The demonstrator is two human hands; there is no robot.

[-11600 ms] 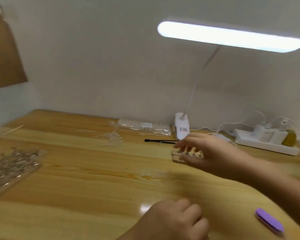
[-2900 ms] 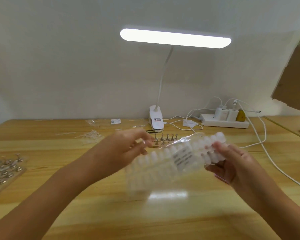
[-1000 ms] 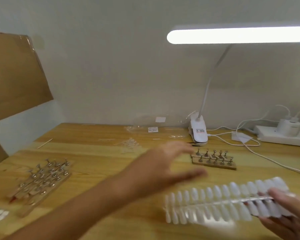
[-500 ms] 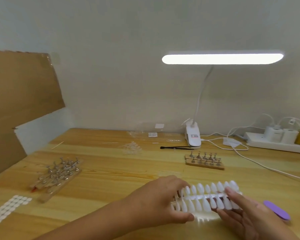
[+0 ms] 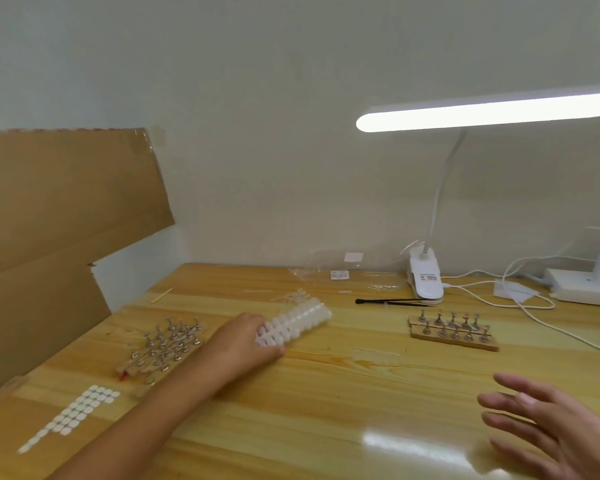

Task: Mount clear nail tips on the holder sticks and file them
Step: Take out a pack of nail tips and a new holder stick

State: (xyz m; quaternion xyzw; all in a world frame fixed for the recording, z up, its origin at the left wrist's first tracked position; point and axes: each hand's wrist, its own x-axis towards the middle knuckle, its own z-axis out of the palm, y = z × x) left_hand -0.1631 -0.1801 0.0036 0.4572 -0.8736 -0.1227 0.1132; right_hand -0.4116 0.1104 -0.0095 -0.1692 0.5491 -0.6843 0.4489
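My left hand (image 5: 244, 341) grips one end of a strip of clear nail tips (image 5: 297, 322), reached out over the left middle of the wooden table (image 5: 326, 410). The strip lies low over the table, pointing away to the right. My right hand (image 5: 548, 424) hovers at the lower right with straight, spread fingers and holds nothing. A wooden block with several metal holder sticks (image 5: 452, 330) stands on the right, far from both hands. A second pile of holder sticks on wooden bases (image 5: 163, 344) lies just left of my left hand.
A sheet of white adhesive dots (image 5: 71, 415) lies at the near left. Cardboard panels (image 5: 49, 216) stand along the left edge. At the back are a clip lamp (image 5: 426, 282), a black brush (image 5: 388, 301), empty plastic bags (image 5: 326, 271), a power strip (image 5: 586, 289) and white cables (image 5: 520, 303).
My left hand has carried the nail tip strip away to the left. My right hand has let go of the strip and now hovers open at the right.
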